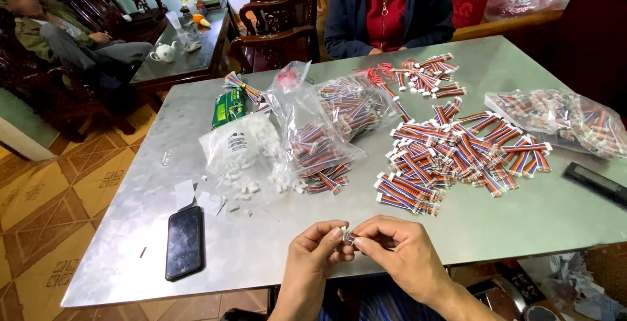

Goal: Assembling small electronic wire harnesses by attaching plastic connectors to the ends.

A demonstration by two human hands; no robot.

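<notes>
My left hand (315,250) and my right hand (400,254) meet at the table's near edge. Between their fingertips they pinch a short multicoloured ribbon cable (351,236) with a small white connector at its end. A wide pile of finished ribbon cables (450,154) lies on the grey metal table (261,242) beyond my right hand. A clear bag of white connectors (240,144) sits to the left, with loose connectors (243,193) spilled in front of it. A clear bag of cables (326,125) lies in the middle.
A black phone (183,241) lies left of my hands. A second bag of cables (562,118) and a dark flat object (597,182) lie at the right. A green packet (228,107) sits beyond the connectors. One person in a dark jacket (385,7) sits opposite; another person (59,30) sits far left.
</notes>
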